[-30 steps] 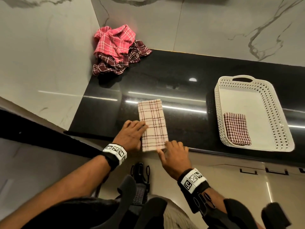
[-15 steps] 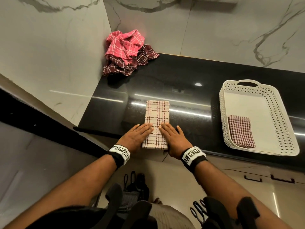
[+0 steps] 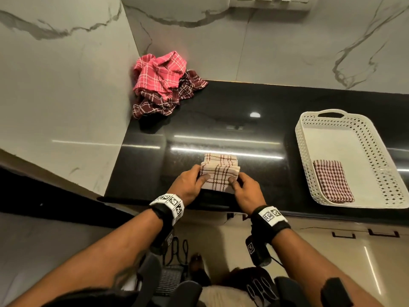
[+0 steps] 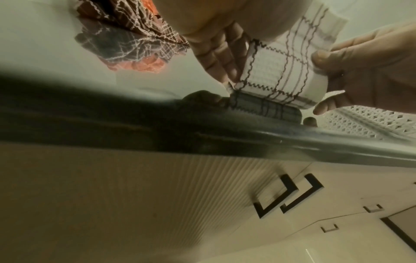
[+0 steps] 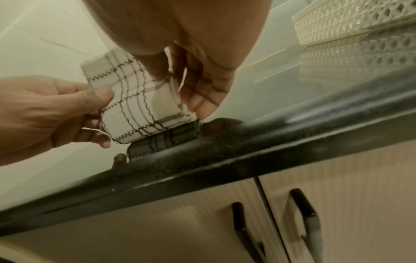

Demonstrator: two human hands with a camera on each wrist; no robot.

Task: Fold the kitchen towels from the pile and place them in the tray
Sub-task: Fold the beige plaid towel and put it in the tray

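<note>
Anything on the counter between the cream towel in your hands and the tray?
Nothing visible: only bare black counter lies between the cream towel, held by the left hand and right hand, and the tray. One folded towel occupies its near end.

A glossy black counter (image 3: 221, 120) runs across the middle of the head view, with bright streaks of light and a small round glare spot reflected in it. Behind it, filling the top of the frame, stands a pale marble wall (image 3: 287, 52) with grey veins; a second marble panel (image 3: 62, 85) fills the left side and meets it at the corner. At the top edge a white switch plate (image 3: 272, 1) is partly cut off. Under the counter's front edge, cream cabinet doors (image 5: 337, 195) carry black handles (image 5: 301, 204), seen in the lower right of the right wrist view. Black angular handles (image 4: 290, 194) show in the left wrist view.
</note>
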